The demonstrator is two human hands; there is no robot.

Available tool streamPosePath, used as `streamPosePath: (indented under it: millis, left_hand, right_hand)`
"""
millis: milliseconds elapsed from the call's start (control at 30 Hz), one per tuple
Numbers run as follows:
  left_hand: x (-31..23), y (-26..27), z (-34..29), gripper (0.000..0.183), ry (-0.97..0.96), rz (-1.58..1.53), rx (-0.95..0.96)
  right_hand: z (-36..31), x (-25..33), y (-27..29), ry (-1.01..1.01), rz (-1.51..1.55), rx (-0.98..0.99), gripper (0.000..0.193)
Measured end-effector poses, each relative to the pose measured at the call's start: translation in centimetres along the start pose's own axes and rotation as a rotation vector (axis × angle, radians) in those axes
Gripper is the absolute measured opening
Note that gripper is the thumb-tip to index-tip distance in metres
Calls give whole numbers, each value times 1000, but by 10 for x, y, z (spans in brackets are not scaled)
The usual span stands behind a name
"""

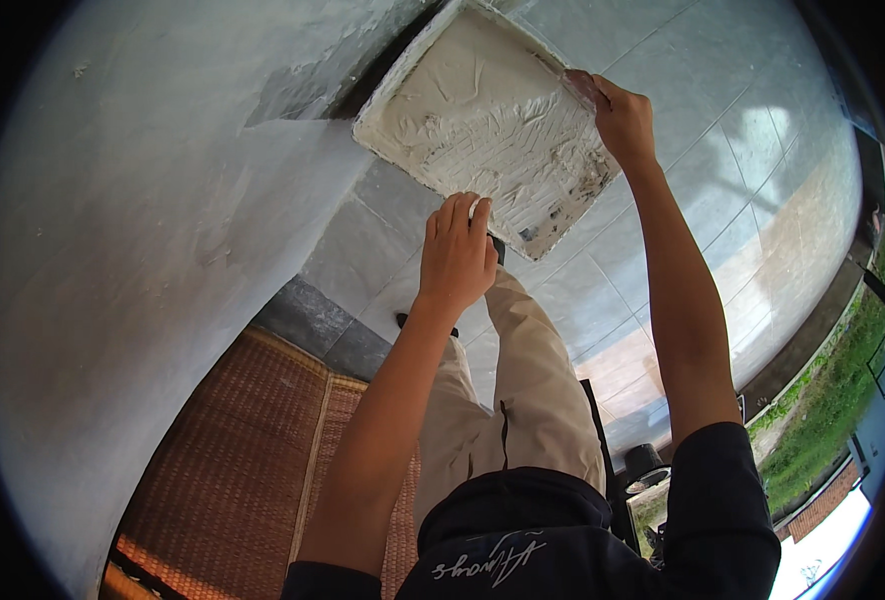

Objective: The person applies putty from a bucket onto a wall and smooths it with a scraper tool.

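Note:
A shallow square tray [400,163], its rim crusted with pale residue, is held out in front of me, beside the wall. Thick off-white paste [493,110] covers its inside, ridged and smeared, with darker patches near the close right corner. My left hand [458,248] is closed over the near edge, fingers bent over the rim. On the right edge, my right hand [623,118] is closed too, with a reddish-brown patch at its fingertips that I cannot make out. The tray's underside is hidden.
A grey plastered wall [143,200] rises close on my left, with a rougher patch near the tray. Below lie grey floor tiles [613,290]. A brown woven panel [233,440] stands at lower left, and a dark round object [646,464] sits at lower right. Grass [823,430] shows beyond.

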State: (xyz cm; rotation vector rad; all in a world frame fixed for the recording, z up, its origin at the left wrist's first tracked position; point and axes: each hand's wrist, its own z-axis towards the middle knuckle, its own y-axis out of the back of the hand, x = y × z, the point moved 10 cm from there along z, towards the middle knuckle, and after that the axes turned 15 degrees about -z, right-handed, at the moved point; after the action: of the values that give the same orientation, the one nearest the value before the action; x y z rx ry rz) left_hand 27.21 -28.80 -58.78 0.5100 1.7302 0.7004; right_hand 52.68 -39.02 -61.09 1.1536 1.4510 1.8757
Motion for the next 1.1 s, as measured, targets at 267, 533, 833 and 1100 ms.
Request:
streamPosePath:
  millis: [267,533,833,1100]
  left_hand:
    - [0,-6,-12,55,7,10,-3]
    - [-4,-6,-23,52,-4,34,-27]
    - [8,12,-43,54,49,34,-19]
    - [6,79,-54,55,14,181,-124]
  right_hand:
    - [1,-4,-5,-1,-22,11,19]
    - [-14,-6,-11,-68,-29,25,24]
    - [-33,-9,-16,-285,127,174,26]
    - [-57,57,-18,-454,1143,409,32]
